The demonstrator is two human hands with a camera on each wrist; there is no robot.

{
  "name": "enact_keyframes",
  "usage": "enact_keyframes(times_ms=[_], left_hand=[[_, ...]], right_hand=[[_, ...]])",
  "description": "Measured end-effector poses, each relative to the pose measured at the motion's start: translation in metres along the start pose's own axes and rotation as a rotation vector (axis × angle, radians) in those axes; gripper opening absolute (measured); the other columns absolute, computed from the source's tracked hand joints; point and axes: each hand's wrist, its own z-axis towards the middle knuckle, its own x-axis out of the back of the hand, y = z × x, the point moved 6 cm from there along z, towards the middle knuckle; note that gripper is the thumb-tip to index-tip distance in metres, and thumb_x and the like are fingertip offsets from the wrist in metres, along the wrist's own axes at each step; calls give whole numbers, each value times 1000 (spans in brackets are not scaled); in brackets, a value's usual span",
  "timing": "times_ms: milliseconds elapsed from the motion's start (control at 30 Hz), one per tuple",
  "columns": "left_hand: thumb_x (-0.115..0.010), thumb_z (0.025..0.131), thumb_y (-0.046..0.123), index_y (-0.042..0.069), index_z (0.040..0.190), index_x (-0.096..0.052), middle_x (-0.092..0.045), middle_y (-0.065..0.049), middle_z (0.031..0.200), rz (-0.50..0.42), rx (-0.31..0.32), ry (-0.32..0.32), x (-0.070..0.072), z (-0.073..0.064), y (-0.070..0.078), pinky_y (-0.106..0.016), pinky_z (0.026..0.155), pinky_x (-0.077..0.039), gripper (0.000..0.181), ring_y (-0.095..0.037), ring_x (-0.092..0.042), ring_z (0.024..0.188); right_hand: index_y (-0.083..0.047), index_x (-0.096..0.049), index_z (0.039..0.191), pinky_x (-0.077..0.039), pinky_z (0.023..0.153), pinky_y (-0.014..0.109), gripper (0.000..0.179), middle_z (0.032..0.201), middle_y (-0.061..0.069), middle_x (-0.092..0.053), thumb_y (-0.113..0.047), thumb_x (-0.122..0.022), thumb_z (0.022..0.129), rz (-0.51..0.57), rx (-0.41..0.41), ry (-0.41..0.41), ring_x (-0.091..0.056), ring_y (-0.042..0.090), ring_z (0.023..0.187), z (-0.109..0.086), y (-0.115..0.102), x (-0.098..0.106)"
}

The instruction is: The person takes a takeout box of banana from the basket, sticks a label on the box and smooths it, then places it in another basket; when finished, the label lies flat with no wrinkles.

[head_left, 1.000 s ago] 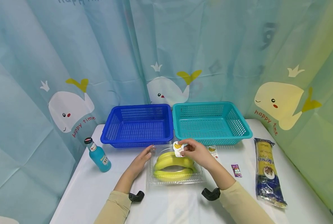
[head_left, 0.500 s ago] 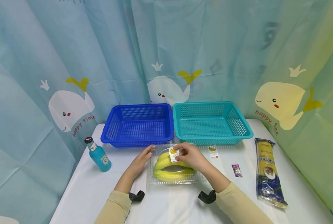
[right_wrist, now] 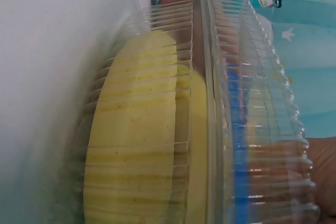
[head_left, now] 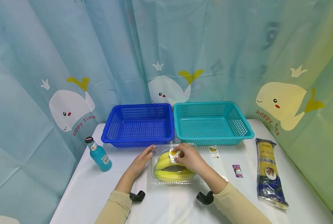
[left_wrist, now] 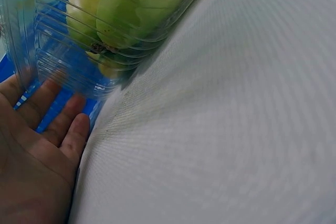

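Note:
In the head view a clear plastic clamshell box [head_left: 153, 174] with yellow bananas [head_left: 173, 177] inside stands on the white table. My right hand [head_left: 190, 158] is over the lid, thumb and forefinger pinching a small white label [head_left: 172, 156] with a banana picture, which lies against the lid. My left hand [head_left: 139, 163] is at the box's far left corner, its fingers fairly straight and touching the side. The left wrist view shows that palm [left_wrist: 39, 166] facing the box wall. In the right wrist view, bananas [right_wrist: 134, 129] show through the ribbed wall, the right hand partly hidden behind the lid.
Behind the box stand a blue basket [head_left: 138, 140] and a teal basket [head_left: 215, 138]. A teal bottle [head_left: 100, 158] is at left. To the right lie another banana label [head_left: 214, 152] on a strip, a small purple packet [head_left: 237, 171] and a long yellow-and-navy bag [head_left: 268, 172].
My right hand has moved left and down with the label, from above the box's back part to the lid over the bananas. The left hand has stayed at the corner.

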Motion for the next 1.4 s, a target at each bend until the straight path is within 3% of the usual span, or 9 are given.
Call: enact_keyframes(times_ms=[333,733,1033,1167,1400], left_hand=[[-44,101,53,37,152,-38,-41,-4,157,-4,33,-4,-1,-2,2,-64,120,-15,53,-35,-24,150],[-45,102,50,38,151,-38,-40,-3,157,0,29,-3,-1,-3,2,-64,120,-14,51,-34,-25,150],[-48,99,55,36,150,-41,-42,-4,156,-14,38,17,0,-1,0,-64,119,-15,55,-35,-25,150],[-48,100,51,33,151,-41,-43,-5,155,-16,33,14,-1,1,0,-63,120,-16,54,-35,-26,150],[-47,102,49,37,150,-40,-43,-2,155,-6,57,16,0,-2,1,-64,119,-16,51,-35,-26,150]], right_hand=[[-13,-72,110,-47,62,24,28,112,2,-60,-13,-79,83,-111,51,-30,-53,9,77,0,-10,-1],[-10,-70,117,-46,63,24,39,116,7,-57,-18,-82,80,-125,110,-63,-51,10,78,3,-11,-5],[-11,-72,116,-53,79,33,39,113,7,-57,-18,-83,79,-160,70,-71,-58,18,93,4,-17,0],[-8,-71,115,-53,74,32,38,116,8,-56,-17,-82,80,-140,44,-93,-59,16,87,4,-17,3],[-8,-71,115,-51,71,28,35,117,9,-57,-16,-80,82,-122,47,-106,-57,11,80,4,-12,7]])
